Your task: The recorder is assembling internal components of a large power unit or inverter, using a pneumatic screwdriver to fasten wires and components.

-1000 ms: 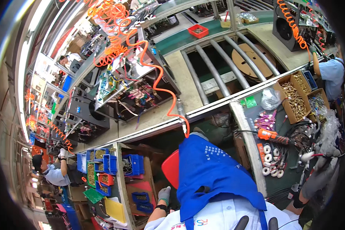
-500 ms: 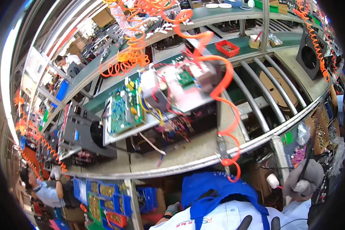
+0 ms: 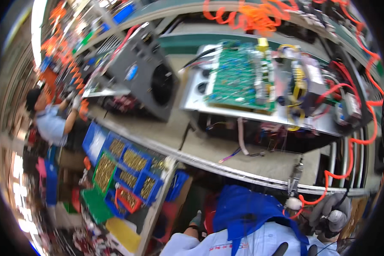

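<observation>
My left hand [image 3: 196,219], in a greyish glove, hangs low beside my blue apron [image 3: 247,213], below the bench edge; its fingers are too small and blurred to read. My right hand [image 3: 332,213], in a grey glove, is at the lower right just below the bench edge. Its fingers are curled, with a dark cable rising beside them; what they hold cannot be made out. Near it hang a metal hand tool [image 3: 295,175] and an orange coiled hose [image 3: 350,158]. In front stands an open electronics chassis [image 3: 192,104] carrying a green circuit board [image 3: 239,79] and loose wires.
A second dark chassis with a round fan opening [image 3: 162,85] stands to the left. Blue bins [image 3: 134,160] of brass-coloured hardware sit below the bench's metal edge [image 3: 217,168]. Metal rollers [image 3: 354,164] lie at right. A co-worker [image 3: 51,121] works at far left.
The view has turned left, so the chassis and bins appear farther right. My right hand stays curled at lower right; my left stays low beside my body.
</observation>
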{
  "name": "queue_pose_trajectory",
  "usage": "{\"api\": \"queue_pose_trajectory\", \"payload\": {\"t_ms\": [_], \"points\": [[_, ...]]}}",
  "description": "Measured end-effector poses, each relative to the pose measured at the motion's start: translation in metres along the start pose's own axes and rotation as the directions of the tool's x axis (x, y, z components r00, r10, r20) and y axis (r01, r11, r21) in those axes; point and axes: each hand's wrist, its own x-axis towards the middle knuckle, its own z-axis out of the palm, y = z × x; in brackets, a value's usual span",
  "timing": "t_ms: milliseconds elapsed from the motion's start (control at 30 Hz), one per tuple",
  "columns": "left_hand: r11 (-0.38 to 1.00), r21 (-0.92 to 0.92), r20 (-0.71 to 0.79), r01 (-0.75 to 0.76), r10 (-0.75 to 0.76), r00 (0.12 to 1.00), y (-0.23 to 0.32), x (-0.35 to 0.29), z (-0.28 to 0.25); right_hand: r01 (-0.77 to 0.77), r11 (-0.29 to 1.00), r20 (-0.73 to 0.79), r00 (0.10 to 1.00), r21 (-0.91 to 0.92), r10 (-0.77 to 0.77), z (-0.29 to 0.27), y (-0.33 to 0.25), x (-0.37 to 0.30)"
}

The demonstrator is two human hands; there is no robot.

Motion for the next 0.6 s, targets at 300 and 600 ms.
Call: {"api": "queue_pose_trajectory", "payload": {"t_ms": [300, 600], "points": [[0.763, -0.624, 0.075, 0.168, -0.155, 0.985, -0.046, 0.016, 0.039, -0.052, 0.928, -0.273, 0.96, -0.37, -0.055, 0.048, 0.035, 0.071], [0.894, -0.446, 0.127, -0.029, 0.095, 0.987, 0.06, 0.015, -0.017, -0.061, 0.951, -0.408, 0.91, -0.303, -0.071, 0.067, 0.045, 0.093]]}}
